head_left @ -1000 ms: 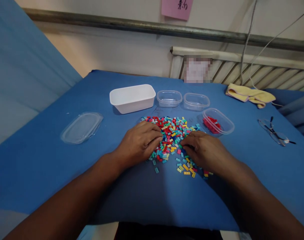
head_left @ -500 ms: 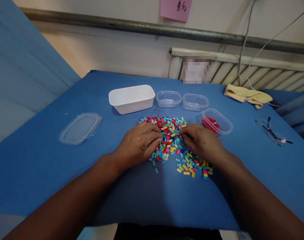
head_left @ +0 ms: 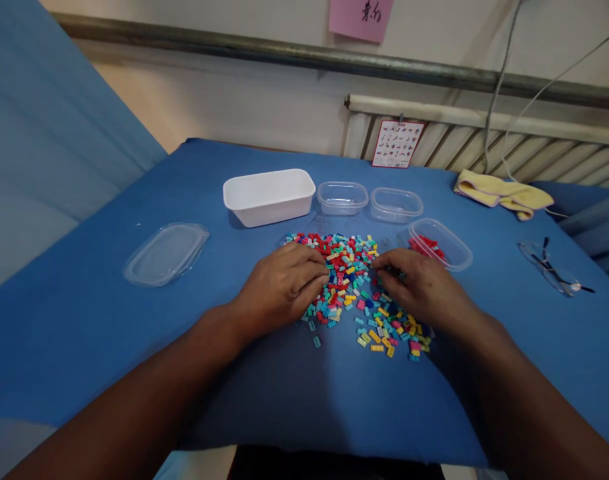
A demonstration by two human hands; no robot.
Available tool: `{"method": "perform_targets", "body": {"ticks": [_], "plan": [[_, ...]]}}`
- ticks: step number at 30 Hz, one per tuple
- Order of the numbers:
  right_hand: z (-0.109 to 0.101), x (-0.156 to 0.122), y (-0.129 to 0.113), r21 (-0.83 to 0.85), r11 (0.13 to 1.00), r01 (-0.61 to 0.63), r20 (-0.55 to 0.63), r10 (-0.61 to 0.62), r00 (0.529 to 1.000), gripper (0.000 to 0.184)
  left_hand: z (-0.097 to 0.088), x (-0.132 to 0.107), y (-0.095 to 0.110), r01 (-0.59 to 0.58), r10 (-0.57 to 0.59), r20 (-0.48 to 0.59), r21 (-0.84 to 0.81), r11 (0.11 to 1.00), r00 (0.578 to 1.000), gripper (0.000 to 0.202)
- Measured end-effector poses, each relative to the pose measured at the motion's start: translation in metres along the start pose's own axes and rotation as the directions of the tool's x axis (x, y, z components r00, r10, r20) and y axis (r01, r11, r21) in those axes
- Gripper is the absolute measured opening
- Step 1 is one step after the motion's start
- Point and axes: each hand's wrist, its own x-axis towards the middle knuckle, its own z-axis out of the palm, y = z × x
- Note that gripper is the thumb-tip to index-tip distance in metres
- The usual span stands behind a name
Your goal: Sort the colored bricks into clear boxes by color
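Observation:
Small toy building bricks [head_left: 345, 272] in red, teal, yellow, pink and blue lie in a loose pile on the blue-covered table. At the pile's left edge is my left hand [head_left: 288, 280], its fingers curled together and the fingertips touching the bricks. My right hand [head_left: 418, 281] hovers over the right side, thumb and fingers bent towards each other. Whatever either hand holds is too small or hidden to make out. Just behind my right hand, a tilted clear plastic tub [head_left: 451, 248] contains red bricks [head_left: 428, 247].
Behind the pile stand a white tray [head_left: 269, 199] and two clear tubs [head_left: 342, 199], [head_left: 396, 205]. Clear lids [head_left: 167, 255] lie to the left. Eyeglasses [head_left: 554, 268] and a yellow cloth [head_left: 501, 193] are on the right. A radiator [head_left: 449, 137] runs along the wall.
My right hand has shifted slightly right, away from the middle of the pile, and its thumb and forefinger look a little further apart. My left hand stays in place. The view has shifted slightly.

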Motion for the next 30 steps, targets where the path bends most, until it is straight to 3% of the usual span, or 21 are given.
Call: {"method": "perform_targets", "body": {"ticks": [7, 12, 15, 19, 24, 27, 30], "plan": [[0.003, -0.001, -0.009, -0.168, 0.986, 0.005, 0.126, 0.016, 0.992, 0.012, 0.001, -0.001, -0.001, -0.002, 0.002, 0.002, 0.001, 1.0, 1.0, 0.014], [0.005, -0.003, -0.009, -0.213, 0.977, -0.003, 0.114, 0.028, 0.993, 0.014, 0.001, -0.001, -0.003, -0.009, 0.009, -0.013, -0.003, 1.0, 1.0, 0.014], [0.005, -0.004, -0.012, -0.142, 0.989, 0.05, 0.043, -0.044, 0.998, 0.017, 0.001, -0.001, -0.003, -0.015, 0.015, -0.016, -0.006, 1.0, 1.0, 0.013], [-0.005, -0.006, -0.012, -0.014, 0.997, 0.082, -0.162, -0.083, 0.983, 0.017, 0.0, 0.0, -0.002, -0.024, 0.024, -0.018, -0.004, 1.0, 1.0, 0.013], [-0.03, -0.009, 0.017, -0.117, 0.988, -0.104, -0.448, 0.041, 0.893, 0.017, 0.001, -0.001, -0.003, -0.018, 0.018, -0.028, -0.013, 1.0, 0.999, 0.013], [-0.036, -0.01, 0.033, -0.169, 0.971, -0.17, -0.505, 0.063, 0.861, 0.022, 0.002, -0.001, -0.003, -0.026, 0.025, -0.027, -0.022, 0.999, 0.999, 0.013], [-0.027, -0.007, 0.027, -0.165, 0.984, -0.062, -0.491, -0.028, 0.871, 0.021, 0.002, -0.001, -0.003, -0.037, 0.037, -0.023, -0.029, 0.999, 0.999, 0.012]]}}
